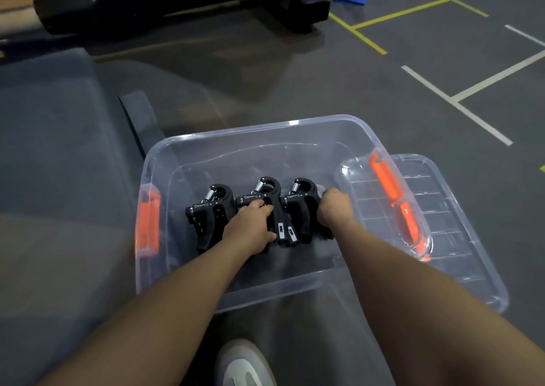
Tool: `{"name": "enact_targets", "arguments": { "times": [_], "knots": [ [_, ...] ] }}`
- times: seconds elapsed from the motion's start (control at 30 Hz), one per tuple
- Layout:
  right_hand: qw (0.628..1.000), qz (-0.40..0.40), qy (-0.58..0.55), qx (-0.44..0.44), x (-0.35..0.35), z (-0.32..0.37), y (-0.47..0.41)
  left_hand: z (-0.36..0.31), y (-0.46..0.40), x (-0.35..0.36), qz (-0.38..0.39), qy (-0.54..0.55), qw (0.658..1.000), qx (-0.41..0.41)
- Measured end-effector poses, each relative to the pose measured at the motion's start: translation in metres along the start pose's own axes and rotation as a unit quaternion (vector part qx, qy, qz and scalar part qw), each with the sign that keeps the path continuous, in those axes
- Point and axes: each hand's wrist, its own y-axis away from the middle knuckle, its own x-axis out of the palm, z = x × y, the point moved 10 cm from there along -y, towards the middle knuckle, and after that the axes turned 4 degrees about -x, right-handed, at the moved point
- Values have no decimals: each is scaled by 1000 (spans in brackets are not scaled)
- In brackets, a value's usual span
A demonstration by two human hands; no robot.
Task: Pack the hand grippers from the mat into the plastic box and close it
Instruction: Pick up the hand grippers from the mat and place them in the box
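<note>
Hand grippers (pixel 259 211) mid-box (pixel 236 138), free floor toward every wall.

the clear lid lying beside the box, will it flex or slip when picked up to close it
The clear lid looks thin, wide and see-through, so it probably flexes if lifted by one edge. Its ribbed grid likely stiffens it somewhat. The glossy plastic may be slippery, and part of it sits under the plastic box, so it may drag when pulled free.

Three hand grippers (pixel 259 211) side by side in box (pixel 250 136), lid (pixel 460 238) right, mat (pixel 59 149) left
</note>
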Motion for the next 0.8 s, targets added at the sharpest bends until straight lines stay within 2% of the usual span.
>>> {"name": "enact_targets", "arguments": {
  "times": [0.17,0.33,0.57,0.8],
  "knots": [
    [998,-21,-43,-46,-16,38,11,4,15,-33,-51,16,998,12],
    [989,-34,-58,-133,-42,135,51,54,64,-118,-155,44,986,-33],
    [956,2,-35,-290,-25,315,157,196,181,-210,-255,80,953,-146],
    [910,107,14,-401,65,465,271,369,325,-215,-282,103,909,-290]
  ]
}}
